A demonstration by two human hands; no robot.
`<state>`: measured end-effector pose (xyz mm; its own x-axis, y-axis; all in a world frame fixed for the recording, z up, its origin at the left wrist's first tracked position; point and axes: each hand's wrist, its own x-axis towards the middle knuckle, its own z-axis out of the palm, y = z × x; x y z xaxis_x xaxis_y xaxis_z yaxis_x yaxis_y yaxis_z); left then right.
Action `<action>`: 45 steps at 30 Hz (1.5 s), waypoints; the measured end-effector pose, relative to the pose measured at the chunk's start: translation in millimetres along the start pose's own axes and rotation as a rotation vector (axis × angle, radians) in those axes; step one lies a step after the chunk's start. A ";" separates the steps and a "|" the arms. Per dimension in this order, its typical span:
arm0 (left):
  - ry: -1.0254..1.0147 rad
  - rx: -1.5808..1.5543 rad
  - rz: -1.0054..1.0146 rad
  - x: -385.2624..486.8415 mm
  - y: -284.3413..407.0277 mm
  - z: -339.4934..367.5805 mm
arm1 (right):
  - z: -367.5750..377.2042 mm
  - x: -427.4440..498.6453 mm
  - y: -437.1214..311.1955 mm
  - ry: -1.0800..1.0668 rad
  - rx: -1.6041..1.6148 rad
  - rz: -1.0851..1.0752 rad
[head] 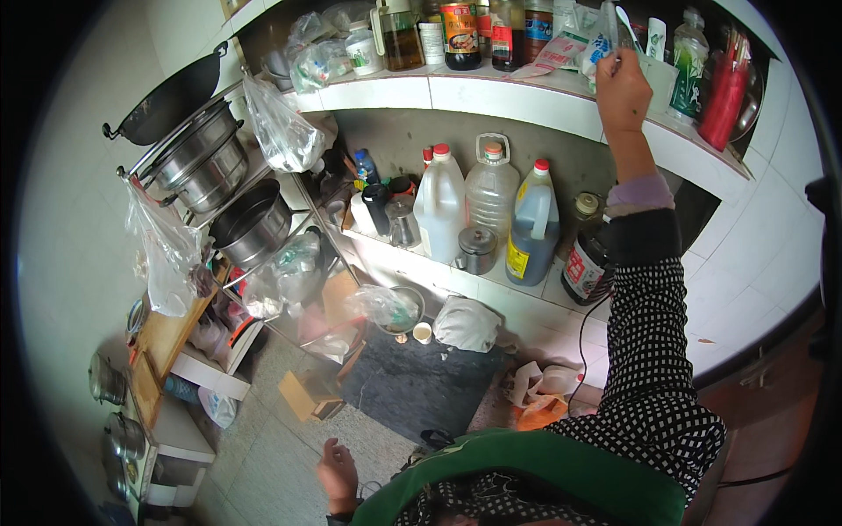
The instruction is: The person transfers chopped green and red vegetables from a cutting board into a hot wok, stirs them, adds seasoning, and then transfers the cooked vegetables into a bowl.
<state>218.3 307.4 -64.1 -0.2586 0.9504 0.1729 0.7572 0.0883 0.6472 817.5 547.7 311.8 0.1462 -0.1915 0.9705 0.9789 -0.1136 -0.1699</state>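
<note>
My right hand [623, 89] reaches up to the tiled upper shelf, its fingers closed on a clear plastic bag with blue print [600, 46]. Beside it on the shelf are a pale plastic cup [660, 82] with a white tube in it, a green-labelled bottle [689, 72] and a red bundle of chopsticks [723, 98]. A pink and white packet [552, 56] lies to the left of the bag. My left hand [338, 475] hangs low over the floor, fingers loosely curled, with nothing seen in it.
Large plastic jugs [439, 204], a metal canister [477, 250] and a dark labelled jar [584, 269] stand on the lower shelf. Steel pots [253, 223] and a black wok [172, 95] fill a rack at left. A dark slab [421, 381], a cardboard box [306, 394] and bags lie below.
</note>
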 end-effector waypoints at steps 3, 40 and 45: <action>-0.017 0.012 -0.005 -9.7 -2.1 8.6 | -27.9 -11.0 -0.9 0.051 0.087 0.003; 1.172 -0.539 -0.294 -474.3 -179.4 -295.3 | -752.9 -347.1 -649.6 -2.935 2.619 0.561; 1.470 -0.655 -0.421 -600.5 -222.7 -361.6 | -925.9 -341.8 -715.9 -3.470 2.685 -0.001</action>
<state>-11.9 -390.8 -43.6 -0.9610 -0.2129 0.1768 0.2275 -0.2446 0.9426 -65.5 -208.2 -56.5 -0.7063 -0.6918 0.1499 0.3194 -0.5004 -0.8047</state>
